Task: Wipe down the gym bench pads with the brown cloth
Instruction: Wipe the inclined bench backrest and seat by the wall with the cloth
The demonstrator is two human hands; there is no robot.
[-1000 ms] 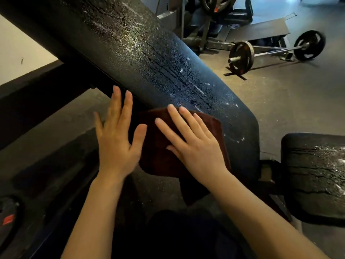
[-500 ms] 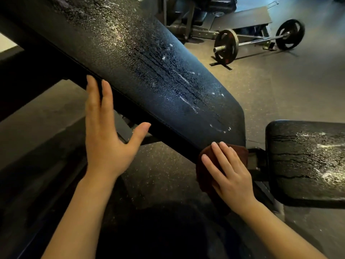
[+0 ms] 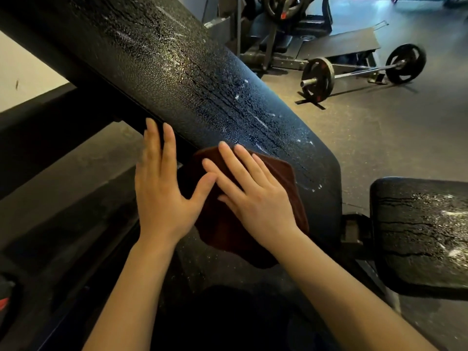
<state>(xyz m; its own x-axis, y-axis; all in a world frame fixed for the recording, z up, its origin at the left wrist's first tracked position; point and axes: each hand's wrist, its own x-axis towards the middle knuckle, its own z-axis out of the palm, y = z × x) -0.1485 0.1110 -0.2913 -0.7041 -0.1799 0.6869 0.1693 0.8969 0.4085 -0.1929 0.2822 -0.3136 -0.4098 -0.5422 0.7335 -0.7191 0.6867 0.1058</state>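
Observation:
The long black back pad (image 3: 192, 79) slants from upper left down to the middle, wet with droplets and streaks. The brown cloth (image 3: 281, 173) lies against its lower near side. My right hand (image 3: 253, 196) presses flat on the cloth with straight fingers. My left hand (image 3: 159, 191) is flat too, its fingers touching the pad's near edge just left of the cloth, thumb spread toward the right hand. The black seat pad (image 3: 420, 231) sits at the right, also wet and streaked.
A barbell (image 3: 354, 72) with black plates lies on the rubber floor behind the bench, in front of a low platform (image 3: 336, 46) and machine frames. The bench's metal frame joint (image 3: 352, 231) shows between the two pads. A dark beam (image 3: 50, 117) crosses at the left.
My right hand slid the cloth from the pad's bottom end back up its near side. My left hand moved right, closer to the cloth.

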